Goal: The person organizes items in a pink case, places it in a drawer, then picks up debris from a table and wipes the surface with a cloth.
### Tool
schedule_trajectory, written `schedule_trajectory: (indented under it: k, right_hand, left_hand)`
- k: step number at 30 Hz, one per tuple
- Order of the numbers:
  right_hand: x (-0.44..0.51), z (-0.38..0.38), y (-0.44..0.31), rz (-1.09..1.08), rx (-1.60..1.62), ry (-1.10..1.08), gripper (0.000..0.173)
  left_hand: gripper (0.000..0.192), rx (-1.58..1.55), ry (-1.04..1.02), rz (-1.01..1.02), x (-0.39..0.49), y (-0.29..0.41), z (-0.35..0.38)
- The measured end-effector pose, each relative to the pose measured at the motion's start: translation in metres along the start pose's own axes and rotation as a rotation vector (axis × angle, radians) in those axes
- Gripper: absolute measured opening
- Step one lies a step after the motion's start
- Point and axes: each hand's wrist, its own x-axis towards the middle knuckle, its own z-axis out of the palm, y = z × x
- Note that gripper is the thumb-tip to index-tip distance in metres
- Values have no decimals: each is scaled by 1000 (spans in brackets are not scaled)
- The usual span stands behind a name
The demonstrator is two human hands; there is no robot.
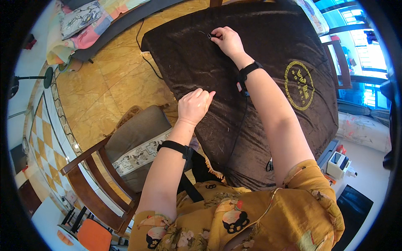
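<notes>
My right hand [228, 40] is over the far part of a dark brown velvet tablecloth [188, 59]. Its thumb and forefinger pinch a small, shiny, wire-like metal object [209, 36], too small to identify. A thin pale strand lies just left of it. Closer to me, my left hand [193, 106] is above the cloth's left side, fingers curled in and thumb pointing right. Whether anything thin sits inside that curl is hidden. Both wrists wear black straps. From the right strap [249, 70], a dark cord [240, 128] runs down across the cloth.
A wooden chair [91, 163] with a grey cushion [138, 125] stands close on the left. Yellow tassels [212, 168] edge the cloth. Another wooden chair [337, 62] is at the far right. A white surface [361, 169] at the right holds a small white box [337, 163].
</notes>
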Motion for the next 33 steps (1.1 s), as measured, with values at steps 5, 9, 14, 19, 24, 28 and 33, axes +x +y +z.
schedule_trajectory:
  k: [5,9,14,19,24,28,33]
  right_hand:
    - [-4,2,-3,-47,-71,28,13]
    - [-4,2,-8,16,-113,44,13]
    - [16,2,12,448,469,59,18]
    - [22,8,-19,297,254,30,18]
    - [23,13,-39,283,-43,10,14]
    - [19,23,-34,82,-176,102,14]
    - [16,31,-36,-87,-302,142,12]
  left_hand:
    - [39,1,-2,-2,1,-1,-1]
    - [39,62,-40,-12,-2,-3,0]
    - [40,13,-7,3,1,0,0]
    - [40,12,-5,-4,0,-2,0]
    - [40,4,8,-8,2,0,0]
    - [40,11,10,-13,1,-2,-1]
    - [39,24,1,-23,0,-3,-1]
